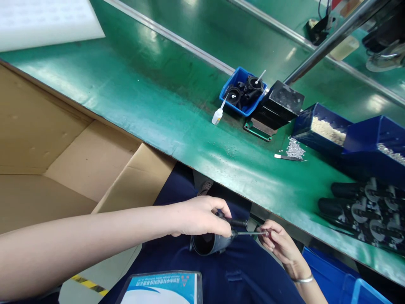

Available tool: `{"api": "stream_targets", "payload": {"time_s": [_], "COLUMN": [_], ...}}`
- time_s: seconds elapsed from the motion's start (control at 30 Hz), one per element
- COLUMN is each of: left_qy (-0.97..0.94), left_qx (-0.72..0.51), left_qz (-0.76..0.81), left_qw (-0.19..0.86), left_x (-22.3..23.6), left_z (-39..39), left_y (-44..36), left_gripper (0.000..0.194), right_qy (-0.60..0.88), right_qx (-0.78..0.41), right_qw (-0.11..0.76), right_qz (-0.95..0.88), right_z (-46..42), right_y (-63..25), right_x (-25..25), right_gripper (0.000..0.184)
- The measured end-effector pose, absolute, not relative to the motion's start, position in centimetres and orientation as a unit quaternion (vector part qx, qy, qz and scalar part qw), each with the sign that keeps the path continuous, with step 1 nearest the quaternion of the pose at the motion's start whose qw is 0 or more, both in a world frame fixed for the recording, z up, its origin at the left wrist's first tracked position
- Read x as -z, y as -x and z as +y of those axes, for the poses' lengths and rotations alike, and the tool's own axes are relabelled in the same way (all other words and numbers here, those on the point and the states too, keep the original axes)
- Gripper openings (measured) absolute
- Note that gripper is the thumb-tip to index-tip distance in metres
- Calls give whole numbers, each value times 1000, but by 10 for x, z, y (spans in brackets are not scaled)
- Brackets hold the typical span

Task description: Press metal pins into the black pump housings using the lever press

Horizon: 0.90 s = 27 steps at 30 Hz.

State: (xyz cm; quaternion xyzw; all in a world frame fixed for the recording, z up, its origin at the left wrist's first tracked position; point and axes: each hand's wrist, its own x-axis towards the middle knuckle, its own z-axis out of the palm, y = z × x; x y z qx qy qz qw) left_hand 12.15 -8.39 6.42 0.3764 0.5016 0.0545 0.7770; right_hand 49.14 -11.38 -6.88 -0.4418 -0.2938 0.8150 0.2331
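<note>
Over my lap, my left hand (210, 217) is closed around a black plastic housing (207, 245) with a round, hollow opening facing me. My right hand (278, 242) grips the reddish handle of a screwdriver (251, 233). The screwdriver's metal shaft points left and its tip meets the housing close to my left fingertips; the exact contact point is hidden. A short black tube-like part (237, 222) of the housing sticks out above the shaft.
On the green bench (190, 122) are a blue bin (242, 110) of black parts, a small white bottle (217, 116), a pile of small metal pieces (295, 148), tweezers (287, 158), dark blue bins (319, 124) and black assemblies (341, 207). A cardboard box (126, 181) stands left.
</note>
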Motion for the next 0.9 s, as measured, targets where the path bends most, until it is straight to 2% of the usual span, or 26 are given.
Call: {"api": "stream_targets", "payload": {"time_s": [0.33,0.5,0.6,0.73,0.9], "left_qy": [-365,-306,-238,-210,-211], "left_qx": [-74,-162,-217,-276,-291], "left_qz": [509,501,507,541,585], "left_qw": [776,793,800,766,727], "left_x": [-62,-64,-68,-70,-71], "left_z": [-82,-79,-79,-76,-72], "left_y": [-121,-105,-92,-78,-72], "left_gripper": [30,30,33,33,29], "right_qy": [447,475,485,516,491], "right_qx": [-809,-790,-763,-626,-291], "right_qw": [228,214,258,334,247], "right_qz": [-305,-324,-341,-480,-783], "right_z": [-101,-95,-93,-71,-15], "right_y": [-497,-510,-503,-467,-401], "right_x": [61,41,24,10,15], "right_gripper": [26,26,24,22,33]}}
